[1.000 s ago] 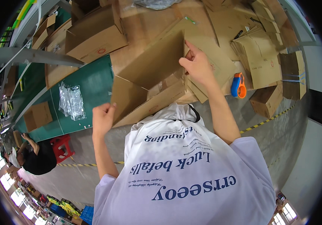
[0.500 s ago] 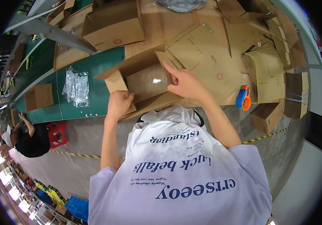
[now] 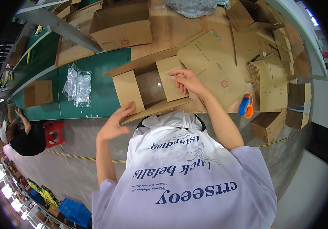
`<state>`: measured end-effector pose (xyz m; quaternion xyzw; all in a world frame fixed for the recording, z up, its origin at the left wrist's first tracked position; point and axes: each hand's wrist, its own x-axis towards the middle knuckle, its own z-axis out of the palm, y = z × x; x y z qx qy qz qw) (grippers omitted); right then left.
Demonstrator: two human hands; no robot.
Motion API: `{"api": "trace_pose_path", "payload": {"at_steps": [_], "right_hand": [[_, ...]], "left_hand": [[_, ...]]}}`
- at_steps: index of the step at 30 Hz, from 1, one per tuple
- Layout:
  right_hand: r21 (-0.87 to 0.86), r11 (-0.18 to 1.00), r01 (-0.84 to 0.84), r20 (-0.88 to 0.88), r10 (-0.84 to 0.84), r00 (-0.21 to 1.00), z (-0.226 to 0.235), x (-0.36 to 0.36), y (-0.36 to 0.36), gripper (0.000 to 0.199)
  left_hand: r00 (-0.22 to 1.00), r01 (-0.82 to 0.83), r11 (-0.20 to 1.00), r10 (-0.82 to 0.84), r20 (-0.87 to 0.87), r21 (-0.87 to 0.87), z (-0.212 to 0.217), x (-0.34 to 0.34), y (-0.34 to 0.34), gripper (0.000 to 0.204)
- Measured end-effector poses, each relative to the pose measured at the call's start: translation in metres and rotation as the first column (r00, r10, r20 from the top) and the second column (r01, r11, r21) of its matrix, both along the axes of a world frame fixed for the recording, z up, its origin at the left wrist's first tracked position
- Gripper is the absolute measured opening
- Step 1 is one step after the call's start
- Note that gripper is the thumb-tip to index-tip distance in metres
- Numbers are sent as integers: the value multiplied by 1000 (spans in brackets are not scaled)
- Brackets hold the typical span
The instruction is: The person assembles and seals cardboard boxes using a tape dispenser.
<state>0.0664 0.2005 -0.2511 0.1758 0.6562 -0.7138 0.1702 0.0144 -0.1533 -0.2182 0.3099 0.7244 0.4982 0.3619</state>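
Head view: open cardboard box [image 3: 148,89] sits at frame centre on the desk [image 3: 171,30], now lying flat with its flaps spread, where half a second back it was tilted up. Right hand [image 3: 187,81] has come onto the right inner flap, fingers [image 3: 176,73] narrow, pinching its edge. Left hand [image 3: 114,124] has slid to the near-left flap, fingers spread wide, pressing, gripping nothing. Flap folding looks underway. Orange-blue tape dispenser [image 3: 246,106] at right, plastic bags [image 3: 78,84] left.
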Motion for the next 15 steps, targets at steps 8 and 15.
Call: {"api": "trace_pose_path", "payload": {"at_steps": [8, 15], "right_hand": [[-37, 960, 278, -69, -280, 958, 11, -18, 17, 14], [615, 742, 268, -427, 27, 904, 35, -81, 16, 23]], "left_hand": [[698, -716, 684, 690, -195, -140, -34, 20, 35, 36], [646, -763, 602, 685, -338, -238, -51, 39, 41, 36]]}}
